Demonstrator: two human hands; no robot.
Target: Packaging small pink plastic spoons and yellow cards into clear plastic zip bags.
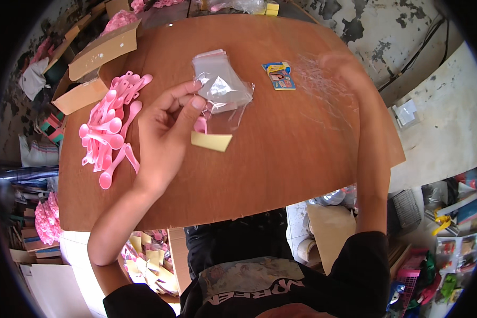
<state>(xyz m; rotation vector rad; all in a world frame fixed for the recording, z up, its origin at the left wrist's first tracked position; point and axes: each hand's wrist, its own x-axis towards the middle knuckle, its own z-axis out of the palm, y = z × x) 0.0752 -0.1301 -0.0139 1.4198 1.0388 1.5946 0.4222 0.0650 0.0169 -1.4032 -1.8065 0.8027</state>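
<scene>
head view: we take the heap of pink spoons (110, 126) on the brown tabletop (270, 175) as our landmark. just right of it, our left hand (167, 124) pinches a clear bag (232, 117) narrowly between thumb and fingers. the bag is thin, glossy and crinkled, catching bright glare, and hangs loosely. below our fingertips shows a small curved pink piece (201, 125), and next to it a pale yellow card (212, 141), flat, straight-edged and slightly tilted; we cannot tell whether either sits inside the bag. beyond the held bag, also right of the heap, lies a stack of clear bags (209, 61). farther right of the heap we see a blue-and-yellow printed packet (280, 77), then loose clear strips (323, 100). our right hand (343, 66) is farthest right of the heap, over those strips, too blurred for us to tell its grip. behind the heap stands an open cardboard box (82, 95).
</scene>
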